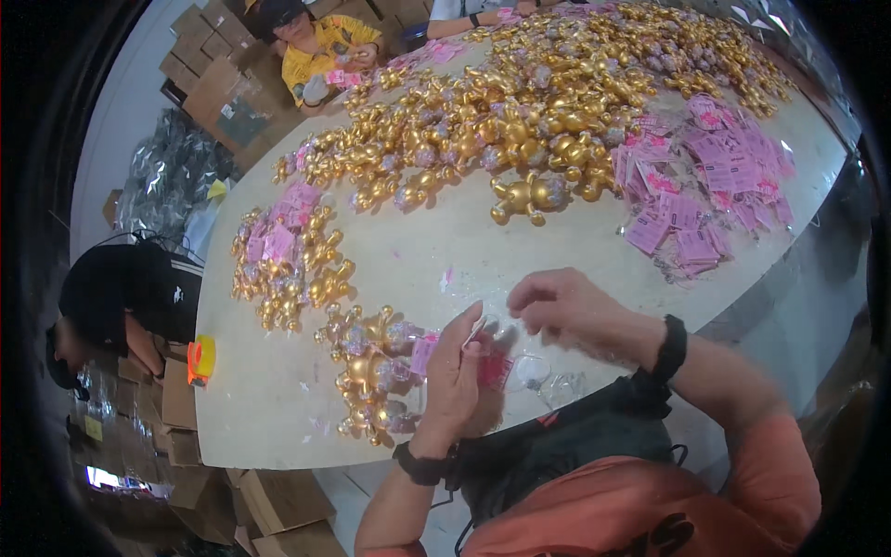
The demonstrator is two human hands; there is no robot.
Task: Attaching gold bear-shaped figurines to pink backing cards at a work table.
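Observation:
My left hand (452,376) is closed at the front edge of the table, pinching a thin card (475,330) seen almost edge-on. To its right, my right hand (580,316) hovers with loosely bent fingers apart and nothing visible in them. A pink tag (423,354) sits just left of my left hand, beside a small group of gold bear-shaped figurines (367,371). Behind that hand, a darker pink piece (495,369) lies on the table. Loops of clear plastic (557,385) are near my waist.
A large heap of gold figurines (520,130) covers the far side of the white table (418,260). Pink tags (715,176) are piled at right. A smaller figurine pile (288,255) and orange-yellow tape rolls (200,360) are at left. Co-workers (325,46) and cardboard boxes (232,102) surround the table.

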